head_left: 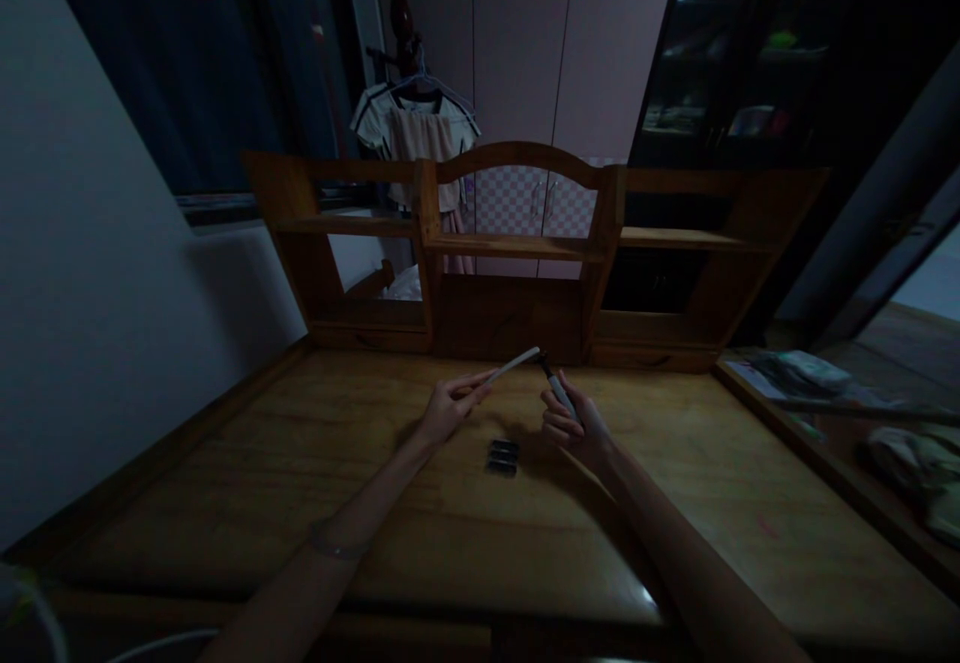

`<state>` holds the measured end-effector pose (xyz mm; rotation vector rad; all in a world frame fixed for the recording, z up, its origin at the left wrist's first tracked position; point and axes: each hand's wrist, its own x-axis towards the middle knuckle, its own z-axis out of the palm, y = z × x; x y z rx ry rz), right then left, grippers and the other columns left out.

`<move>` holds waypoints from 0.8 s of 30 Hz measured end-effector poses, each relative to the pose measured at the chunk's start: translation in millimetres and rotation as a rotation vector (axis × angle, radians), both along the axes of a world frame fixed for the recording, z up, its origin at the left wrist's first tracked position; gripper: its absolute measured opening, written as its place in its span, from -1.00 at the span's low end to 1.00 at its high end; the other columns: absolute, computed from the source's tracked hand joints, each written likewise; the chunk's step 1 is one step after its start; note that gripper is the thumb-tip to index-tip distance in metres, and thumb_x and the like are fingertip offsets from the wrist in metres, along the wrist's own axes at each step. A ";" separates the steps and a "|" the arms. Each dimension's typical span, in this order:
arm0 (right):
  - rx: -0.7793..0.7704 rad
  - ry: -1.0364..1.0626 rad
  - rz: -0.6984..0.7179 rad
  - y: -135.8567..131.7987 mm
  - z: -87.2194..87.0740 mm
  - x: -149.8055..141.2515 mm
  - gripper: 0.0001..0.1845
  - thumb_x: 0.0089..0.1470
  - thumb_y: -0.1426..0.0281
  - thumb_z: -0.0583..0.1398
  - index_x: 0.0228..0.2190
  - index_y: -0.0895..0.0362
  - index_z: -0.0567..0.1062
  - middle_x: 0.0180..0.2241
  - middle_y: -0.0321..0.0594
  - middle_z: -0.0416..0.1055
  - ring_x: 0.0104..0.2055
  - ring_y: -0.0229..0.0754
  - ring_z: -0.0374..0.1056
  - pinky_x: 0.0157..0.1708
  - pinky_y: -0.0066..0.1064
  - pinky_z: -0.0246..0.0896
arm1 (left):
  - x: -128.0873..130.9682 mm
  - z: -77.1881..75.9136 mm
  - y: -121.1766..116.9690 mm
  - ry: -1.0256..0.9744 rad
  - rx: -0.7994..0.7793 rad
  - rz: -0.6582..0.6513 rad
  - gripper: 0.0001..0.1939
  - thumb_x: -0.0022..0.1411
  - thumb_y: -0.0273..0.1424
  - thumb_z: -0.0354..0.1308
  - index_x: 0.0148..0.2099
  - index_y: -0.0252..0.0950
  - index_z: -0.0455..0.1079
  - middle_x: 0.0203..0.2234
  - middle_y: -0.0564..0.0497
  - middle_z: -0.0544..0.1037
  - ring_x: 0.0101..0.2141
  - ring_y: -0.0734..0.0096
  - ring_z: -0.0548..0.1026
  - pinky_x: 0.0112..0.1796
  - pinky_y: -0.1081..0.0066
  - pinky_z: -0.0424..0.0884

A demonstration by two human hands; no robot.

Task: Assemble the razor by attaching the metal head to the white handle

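A slim white stick (516,363), candle-like in shape, is pinched near its lower end by my left hand (448,409). It slants up to the right over the table. My right hand (574,421) is wrapped around a grey-handled tool with a black tip (562,396), which looks like a long lighter. The black tip meets or nearly meets the stick's upper end; I cannot tell whether they touch. No flame shows. Below and between my hands, three small dark strips (502,457) lie in a short stack of rows on the tabletop.
The wooden table (337,483) carries a wooden shelf unit (517,246) along its far edge. A wall (112,293) borders the left side. On the right, a lower surface holds plastic-wrapped items (806,371) and cloth (911,468). The room is dim.
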<state>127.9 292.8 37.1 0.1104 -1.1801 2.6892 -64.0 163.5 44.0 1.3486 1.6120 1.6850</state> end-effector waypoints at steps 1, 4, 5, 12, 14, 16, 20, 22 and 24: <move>0.005 -0.008 0.003 -0.5 0.9 0.3 -0.38 0.23 -0.03 -0.13 -0.68 0.12 0.08 -0.87 -0.48 -0.12 -0.83 -0.40 -0.28 -0.80 -0.55 -0.23 | 1.2 0.4 0.0 0.011 0.009 -0.013 -0.49 0.05 -0.16 0.20 0.00 -0.33 0.42 -0.49 0.03 0.48 -0.64 0.64 0.22 -0.61 0.58 0.09; 0.019 -0.031 0.000 -1.4 2.7 1.4 -0.39 0.21 -0.06 -0.13 -0.66 0.11 0.10 -0.87 -0.49 -0.11 -0.83 -0.39 -0.26 -0.79 -0.55 -0.20 | 2.9 1.3 1.2 0.054 0.053 -0.015 -0.56 0.06 -0.18 0.20 -0.06 -0.33 0.46 -0.28 -0.07 0.53 -0.41 0.48 0.42 -0.42 0.54 0.29; 0.025 -0.036 0.002 -1.4 2.7 1.7 -0.40 0.21 -0.05 -0.12 -0.65 0.11 0.11 -0.87 -0.49 -0.11 -0.82 -0.39 -0.25 -0.78 -0.54 -0.19 | 2.4 1.3 1.7 0.068 0.069 -0.001 -0.57 0.07 -0.19 0.19 -0.07 -0.33 0.47 -0.24 -0.08 0.53 -0.33 0.42 0.45 -0.34 0.51 0.32; 0.038 -0.057 -0.074 -0.8 -1.6 2.2 -0.67 0.22 0.24 0.04 -0.54 0.12 0.18 -0.85 -0.54 -0.09 -0.81 -0.39 -0.32 -0.77 -0.55 -0.24 | -2.8 -1.1 2.5 0.151 0.126 0.012 -0.61 0.14 -0.24 0.14 -0.01 -0.30 0.43 -0.15 -0.08 0.51 -0.17 0.33 0.45 -0.18 0.44 0.33; 0.046 -0.072 -0.075 -0.9 -2.1 2.3 -0.69 0.20 0.27 0.05 -0.54 0.12 0.17 -0.85 -0.54 -0.10 -0.80 -0.39 -0.31 -0.76 -0.55 -0.23 | -2.9 -2.2 2.9 0.164 0.123 0.007 -0.61 0.14 -0.24 0.15 -0.01 -0.31 0.43 -0.16 -0.08 0.52 -0.18 0.34 0.46 -0.17 0.44 0.33; 0.052 -0.078 -0.071 -1.0 -1.8 2.7 -0.69 0.20 0.26 0.04 -0.54 0.11 0.16 -0.85 -0.53 -0.10 -0.80 -0.38 -0.31 -0.76 -0.55 -0.22 | -3.1 -2.6 3.1 0.173 0.125 0.023 -0.61 0.14 -0.25 0.15 -0.01 -0.31 0.43 -0.18 -0.09 0.52 -0.19 0.34 0.46 -0.16 0.44 0.32; 0.054 -0.079 -0.071 -0.2 -0.8 3.6 -0.68 0.19 0.23 0.03 -0.54 0.11 0.17 -0.86 -0.53 -0.10 -0.80 -0.37 -0.30 -0.75 -0.53 -0.21 | -3.2 -2.2 2.5 0.173 0.141 0.030 -0.63 0.14 -0.26 0.15 -0.02 -0.30 0.43 -0.15 -0.08 0.51 -0.17 0.33 0.45 -0.16 0.45 0.32; 0.055 -0.072 -0.076 0.4 -0.6 3.8 -0.67 0.19 0.22 0.03 -0.54 0.11 0.17 -0.86 -0.53 -0.10 -0.80 -0.37 -0.30 -0.76 -0.53 -0.23 | -2.5 -2.2 2.2 0.174 0.124 0.011 -0.63 0.14 -0.26 0.15 -0.03 -0.30 0.44 -0.17 -0.08 0.52 -0.18 0.33 0.45 -0.17 0.45 0.32; 0.058 -0.066 -0.083 0.7 -0.6 3.7 -0.67 0.19 0.23 0.03 -0.55 0.11 0.17 -0.86 -0.52 -0.11 -0.80 -0.37 -0.30 -0.76 -0.52 -0.26 | -2.0 -2.6 2.1 0.172 0.106 0.014 -0.62 0.13 -0.25 0.16 -0.03 -0.31 0.45 -0.21 -0.08 0.53 -0.22 0.34 0.46 -0.19 0.46 0.32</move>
